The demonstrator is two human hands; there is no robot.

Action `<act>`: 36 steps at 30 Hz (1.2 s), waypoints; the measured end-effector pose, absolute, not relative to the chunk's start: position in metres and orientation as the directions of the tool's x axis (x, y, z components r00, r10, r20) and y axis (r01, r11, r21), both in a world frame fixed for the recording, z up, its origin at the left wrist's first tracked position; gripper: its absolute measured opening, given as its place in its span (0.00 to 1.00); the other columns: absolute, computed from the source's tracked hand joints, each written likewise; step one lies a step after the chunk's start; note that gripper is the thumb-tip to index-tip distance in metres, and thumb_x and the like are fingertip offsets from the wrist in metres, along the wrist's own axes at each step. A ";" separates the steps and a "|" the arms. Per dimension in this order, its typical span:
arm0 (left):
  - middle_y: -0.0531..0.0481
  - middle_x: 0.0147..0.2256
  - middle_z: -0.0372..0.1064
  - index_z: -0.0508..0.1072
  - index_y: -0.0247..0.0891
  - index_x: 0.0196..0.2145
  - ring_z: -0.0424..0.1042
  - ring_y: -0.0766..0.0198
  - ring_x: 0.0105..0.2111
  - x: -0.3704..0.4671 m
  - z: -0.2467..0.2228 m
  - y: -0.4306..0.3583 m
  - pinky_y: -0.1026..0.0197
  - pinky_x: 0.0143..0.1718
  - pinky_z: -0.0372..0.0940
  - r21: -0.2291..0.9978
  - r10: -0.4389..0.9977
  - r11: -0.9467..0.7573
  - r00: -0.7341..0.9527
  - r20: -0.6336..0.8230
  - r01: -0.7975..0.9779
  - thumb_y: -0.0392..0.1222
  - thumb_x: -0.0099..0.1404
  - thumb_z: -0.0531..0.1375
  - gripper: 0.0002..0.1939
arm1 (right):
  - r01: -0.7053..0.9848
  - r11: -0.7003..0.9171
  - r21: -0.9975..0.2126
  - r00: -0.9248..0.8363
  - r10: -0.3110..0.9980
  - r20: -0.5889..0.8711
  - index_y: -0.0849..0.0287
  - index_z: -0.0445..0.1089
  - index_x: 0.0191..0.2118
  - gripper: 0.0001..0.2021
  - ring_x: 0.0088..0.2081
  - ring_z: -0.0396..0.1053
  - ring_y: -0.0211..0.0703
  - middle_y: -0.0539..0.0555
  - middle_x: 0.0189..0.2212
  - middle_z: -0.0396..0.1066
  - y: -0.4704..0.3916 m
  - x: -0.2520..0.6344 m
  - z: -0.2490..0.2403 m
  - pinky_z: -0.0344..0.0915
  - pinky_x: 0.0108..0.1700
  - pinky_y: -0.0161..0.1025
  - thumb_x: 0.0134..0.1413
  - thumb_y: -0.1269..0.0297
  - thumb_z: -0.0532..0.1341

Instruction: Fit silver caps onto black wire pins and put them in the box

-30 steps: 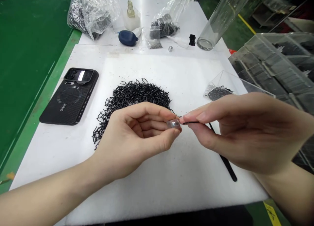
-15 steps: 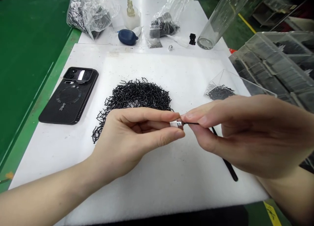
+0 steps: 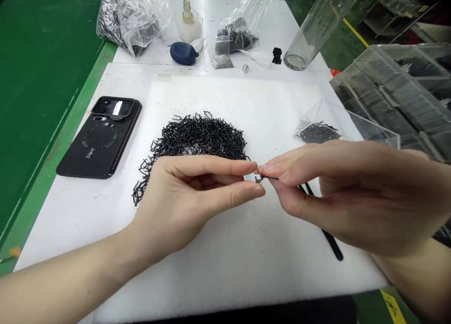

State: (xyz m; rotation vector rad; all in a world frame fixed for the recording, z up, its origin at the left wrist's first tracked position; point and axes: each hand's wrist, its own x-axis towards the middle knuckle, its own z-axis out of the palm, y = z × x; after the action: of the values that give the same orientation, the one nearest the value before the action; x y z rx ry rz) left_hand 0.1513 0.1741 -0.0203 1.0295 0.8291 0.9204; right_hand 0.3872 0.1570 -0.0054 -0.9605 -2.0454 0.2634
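Between the thumb and forefinger of my left hand (image 3: 197,188) is a small silver metal fitting (image 3: 251,177). My right hand (image 3: 345,188) pinches a thin black pin (image 3: 270,177), whose left end meets the right end of the fitting. How deep the pin sits in it I cannot tell. Beyond my left hand lies a pile of small bent black wire pieces (image 3: 204,134). Black tweezers (image 3: 331,244) lie under my right hand, partly hidden by it.
A black phone (image 3: 95,138) lies at the left. Behind are a plastic bag of dark parts (image 3: 132,26), a blue rubber bulb (image 3: 183,54), a small bottle (image 3: 188,14) and a clear tube (image 3: 313,28). At the right stand a clear tray (image 3: 377,129) and plastic drawers (image 3: 391,89).
My right hand has shifted very slightly, still pinching the pin against the fitting. A little more of the tweezers shows beneath it. My left hand has hardly moved.
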 end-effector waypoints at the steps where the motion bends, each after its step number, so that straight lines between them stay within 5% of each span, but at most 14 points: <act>1: 0.59 0.37 0.91 0.94 0.49 0.36 0.92 0.65 0.38 0.151 -0.020 0.174 0.78 0.43 0.83 0.948 0.916 0.224 0.382 -0.125 -0.226 0.26 0.59 0.82 0.16 | 0.538 0.683 -0.494 -0.350 0.714 0.606 0.50 0.81 0.40 0.12 0.32 0.87 0.37 0.44 0.37 0.90 0.156 0.386 -0.005 0.84 0.32 0.29 0.62 0.78 0.73; 5: 0.58 0.36 0.91 0.94 0.51 0.34 0.91 0.67 0.37 0.151 -0.018 0.173 0.78 0.40 0.82 0.967 0.930 0.163 0.358 -0.085 -0.195 0.24 0.58 0.81 0.18 | 0.544 0.646 -0.535 -0.332 0.752 0.570 0.49 0.81 0.38 0.13 0.31 0.87 0.39 0.44 0.36 0.89 0.152 0.382 -0.004 0.81 0.27 0.31 0.61 0.78 0.74; 20: 0.55 0.37 0.91 0.94 0.56 0.37 0.89 0.61 0.35 0.147 -0.020 0.169 0.62 0.37 0.85 0.990 0.943 -0.106 0.307 0.130 -0.095 0.26 0.57 0.84 0.21 | 0.378 0.636 -0.673 -0.300 0.772 0.560 0.53 0.80 0.38 0.15 0.29 0.83 0.30 0.44 0.34 0.88 0.153 0.377 -0.010 0.85 0.40 0.24 0.59 0.85 0.71; 36: 0.55 0.37 0.91 0.93 0.52 0.34 0.88 0.64 0.35 0.149 -0.020 0.173 0.67 0.36 0.82 0.990 0.949 0.003 0.311 0.041 -0.140 0.25 0.57 0.82 0.18 | 0.323 0.671 -0.667 -0.283 0.741 0.609 0.50 0.82 0.41 0.16 0.35 0.87 0.37 0.44 0.35 0.87 0.159 0.379 -0.016 0.88 0.40 0.32 0.60 0.83 0.73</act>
State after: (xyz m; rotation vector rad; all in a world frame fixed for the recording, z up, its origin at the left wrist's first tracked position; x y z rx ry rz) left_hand 0.1491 0.1726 -0.0196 1.2555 0.8653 1.0488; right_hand 0.3792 0.1591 -0.0161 -0.8378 -1.8751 0.5183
